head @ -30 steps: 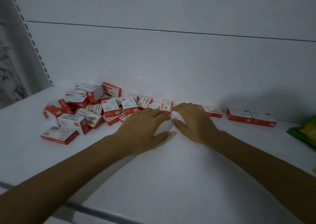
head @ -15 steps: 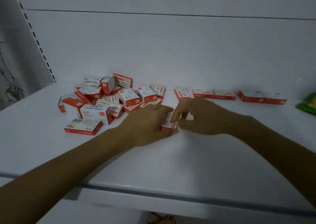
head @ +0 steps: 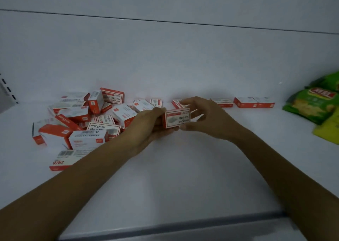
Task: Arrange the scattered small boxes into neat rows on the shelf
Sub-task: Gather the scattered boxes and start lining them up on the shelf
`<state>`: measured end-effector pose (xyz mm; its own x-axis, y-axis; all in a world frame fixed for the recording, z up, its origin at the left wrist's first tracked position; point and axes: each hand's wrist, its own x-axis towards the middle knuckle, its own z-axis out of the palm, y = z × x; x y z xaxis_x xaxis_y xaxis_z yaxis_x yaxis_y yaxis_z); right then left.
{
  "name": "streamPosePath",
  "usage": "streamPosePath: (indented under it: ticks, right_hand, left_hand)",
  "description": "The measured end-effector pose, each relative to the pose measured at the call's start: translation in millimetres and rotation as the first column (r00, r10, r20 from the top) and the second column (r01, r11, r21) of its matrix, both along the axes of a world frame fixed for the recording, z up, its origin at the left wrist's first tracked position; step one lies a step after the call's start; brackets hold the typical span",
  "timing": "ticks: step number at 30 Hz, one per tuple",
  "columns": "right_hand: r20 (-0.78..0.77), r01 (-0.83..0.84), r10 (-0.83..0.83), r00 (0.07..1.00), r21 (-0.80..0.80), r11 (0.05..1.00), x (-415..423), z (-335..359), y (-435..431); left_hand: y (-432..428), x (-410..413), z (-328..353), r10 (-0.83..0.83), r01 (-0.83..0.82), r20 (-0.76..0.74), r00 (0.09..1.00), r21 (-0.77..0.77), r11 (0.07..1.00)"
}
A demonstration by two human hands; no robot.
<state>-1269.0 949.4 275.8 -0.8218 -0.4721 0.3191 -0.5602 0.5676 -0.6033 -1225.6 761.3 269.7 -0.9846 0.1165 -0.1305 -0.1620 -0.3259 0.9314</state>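
Grip on small box [head: 177, 117] from both ends: left hand [head: 146, 126] curled round its left end, right hand [head: 207, 119] pinching the right. Raised off the shelf [head: 174, 176] now, printed face toward the camera, against lying low on the surface half a second ago. Left of the grip, loose pile [head: 86, 119]; behind and right, lined-up row [head: 254, 102].

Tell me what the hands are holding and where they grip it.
One small red-and-white box, held between both hands. The left hand grips its left end; the right hand pinches its right end from above and below.
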Motion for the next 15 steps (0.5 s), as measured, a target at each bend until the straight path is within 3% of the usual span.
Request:
streamPosePath:
  ticks: [4, 10, 15]
  right_hand:
    - [-0.134, -0.036, 0.024, 0.991, -0.088, 0.995, 11, -12, -6]
    - [-0.209, 0.001, -0.035, 0.977, -0.157, 0.988, 15, -13, -9]
    - [-0.234, 0.019, -0.066, 0.970, -0.197, 0.980, 17, -12, -12]
  left_hand:
    - [-3, 2, 3, 0.015, -0.015, -0.009, 1.000, 0.034, 0.999]
    - [2, 1, -1, 0.015, -0.014, -0.010, 1.000, 0.060, 0.998]
    - [1, 0, -6, -0.007, 0.011, -0.097, 0.995, 0.042, 0.999]
